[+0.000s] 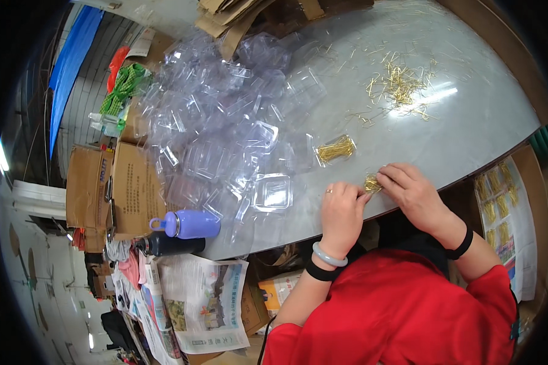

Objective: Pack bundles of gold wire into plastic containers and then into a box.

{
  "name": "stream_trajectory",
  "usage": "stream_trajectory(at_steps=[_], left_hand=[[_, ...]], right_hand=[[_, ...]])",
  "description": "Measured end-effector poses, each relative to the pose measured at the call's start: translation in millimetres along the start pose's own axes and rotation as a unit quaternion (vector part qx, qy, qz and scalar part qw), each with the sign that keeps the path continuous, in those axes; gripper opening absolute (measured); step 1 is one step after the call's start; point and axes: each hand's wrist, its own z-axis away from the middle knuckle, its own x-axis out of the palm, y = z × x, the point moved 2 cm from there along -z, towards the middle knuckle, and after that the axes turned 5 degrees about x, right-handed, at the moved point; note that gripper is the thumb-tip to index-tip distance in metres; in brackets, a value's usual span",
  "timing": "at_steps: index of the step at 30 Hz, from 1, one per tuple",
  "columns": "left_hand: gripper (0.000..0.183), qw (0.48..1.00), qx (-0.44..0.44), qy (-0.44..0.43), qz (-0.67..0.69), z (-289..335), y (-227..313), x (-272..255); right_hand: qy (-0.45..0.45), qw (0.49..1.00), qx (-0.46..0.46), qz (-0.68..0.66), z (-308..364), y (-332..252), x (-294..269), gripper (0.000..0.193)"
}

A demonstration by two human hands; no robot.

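Note:
Near the front edge of the table, a small bundle of gold wire hooks [372, 182] sits between my two hands. My right hand [413, 193] is closed on it from the right, thumb and fingers pressed together. From the left, my left hand [342, 213] pinches at the same bundle, its fingers curled and fingertips partly hidden. Just beyond lies a larger bundle of gold wire hooks [336, 149] in a clear plastic tray. Farther back, loose gold wire hooks [402, 84] are heaped and scattered over the grey tabletop [475, 131].
A big heap of clear plastic trays [207, 128] covers the table's left side. A purple bottle [196, 224] and a black bottle [173, 244] lie at the left edge. Cardboard boxes [139, 188] stand beyond. At right, a carton [533, 243] holds several gold bundles.

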Motion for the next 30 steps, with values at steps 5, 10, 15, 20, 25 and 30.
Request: stream_trajectory(at_steps=[5, 10, 15, 20, 25, 30], left_hand=[[0.023, 0.886, -0.330, 0.019, 0.325, -6, -18, -6], [0.034, 0.737, -0.405, 0.119, 0.528, -17, -33, -34], [0.032, 0.755, -0.439, 0.118, 0.472, -25, -34, -30], [0.032, 0.766, -0.437, 0.085, 0.464, -32, -43, -22], [0.025, 0.757, -0.423, 0.056, 0.494, -28, -36, -20], [0.017, 0.749, -0.403, 0.052, 0.524, 2, -14, -34]], right_hand=[[0.017, 1.000, 0.014, 0.012, -3, 28, -8, 0.032], [0.044, 0.999, 0.017, -0.007, -2, 29, -9, 0.031], [0.039, 0.999, 0.024, -0.027, -1, 31, -11, 0.030], [0.040, 0.998, 0.025, -0.035, -2, 30, -10, 0.030], [0.037, 0.999, 0.024, -0.031, -4, 30, -11, 0.030], [0.037, 0.999, 0.030, -0.026, -3, 28, -10, 0.030]])
